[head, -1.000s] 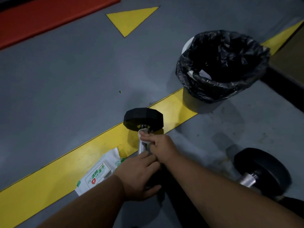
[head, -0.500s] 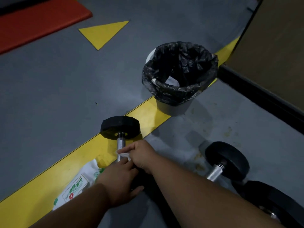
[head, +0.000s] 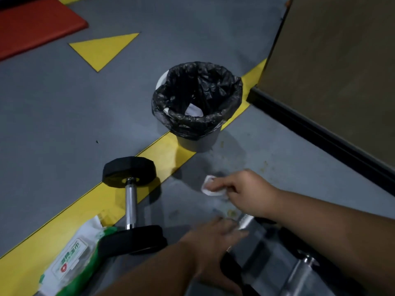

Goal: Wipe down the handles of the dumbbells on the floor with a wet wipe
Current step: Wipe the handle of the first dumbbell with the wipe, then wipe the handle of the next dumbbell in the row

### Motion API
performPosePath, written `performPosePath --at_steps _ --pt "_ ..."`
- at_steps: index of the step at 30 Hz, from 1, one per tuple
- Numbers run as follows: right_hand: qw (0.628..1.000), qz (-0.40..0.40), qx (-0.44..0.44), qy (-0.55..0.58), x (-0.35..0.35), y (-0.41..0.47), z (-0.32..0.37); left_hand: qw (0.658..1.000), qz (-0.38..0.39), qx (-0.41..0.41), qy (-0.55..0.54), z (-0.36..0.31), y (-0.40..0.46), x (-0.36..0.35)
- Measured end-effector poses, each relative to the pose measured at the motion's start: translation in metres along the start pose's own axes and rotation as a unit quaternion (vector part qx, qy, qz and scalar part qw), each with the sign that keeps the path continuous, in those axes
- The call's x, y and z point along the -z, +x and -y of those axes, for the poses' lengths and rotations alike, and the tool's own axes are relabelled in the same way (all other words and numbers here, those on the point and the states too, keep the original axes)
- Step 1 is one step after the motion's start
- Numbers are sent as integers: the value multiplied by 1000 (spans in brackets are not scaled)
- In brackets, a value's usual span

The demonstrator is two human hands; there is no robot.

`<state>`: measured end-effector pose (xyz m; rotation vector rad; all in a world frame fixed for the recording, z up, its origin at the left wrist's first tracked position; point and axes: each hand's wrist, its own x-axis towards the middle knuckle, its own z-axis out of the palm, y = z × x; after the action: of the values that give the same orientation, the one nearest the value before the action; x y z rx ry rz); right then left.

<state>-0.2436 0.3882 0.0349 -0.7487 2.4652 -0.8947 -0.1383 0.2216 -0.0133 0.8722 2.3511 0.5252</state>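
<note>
A small dumbbell (head: 130, 205) with black ends and a bare steel handle lies on the floor at lower left, with no hand on it. My right hand (head: 248, 191) hovers right of it and pinches a crumpled white wet wipe (head: 210, 186). My left hand (head: 215, 238) is blurred, fingers spread loosely, close to the steel handle of a second dumbbell (head: 245, 221); whether it touches is unclear. A third dumbbell handle (head: 299, 274) shows at the bottom right, its ends mostly hidden by my right arm.
A green and white wet wipe pack (head: 70, 263) lies at lower left against the small dumbbell. A bin with a black bag (head: 197, 122) stands behind, on a yellow floor stripe (head: 64, 218). A brown wall with black skirting (head: 320, 133) runs on the right.
My right hand has lifted off the small dumbbell's handle and moved right with the wipe. My left hand has left that dumbbell and moved right toward the second one. The view shifted right.
</note>
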Motion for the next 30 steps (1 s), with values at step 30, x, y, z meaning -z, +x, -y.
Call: performPosePath --at_steps 30 --pt "978 -31 168 -118 -120 -108 -88 991 -8 51 122 -20 16 -40"
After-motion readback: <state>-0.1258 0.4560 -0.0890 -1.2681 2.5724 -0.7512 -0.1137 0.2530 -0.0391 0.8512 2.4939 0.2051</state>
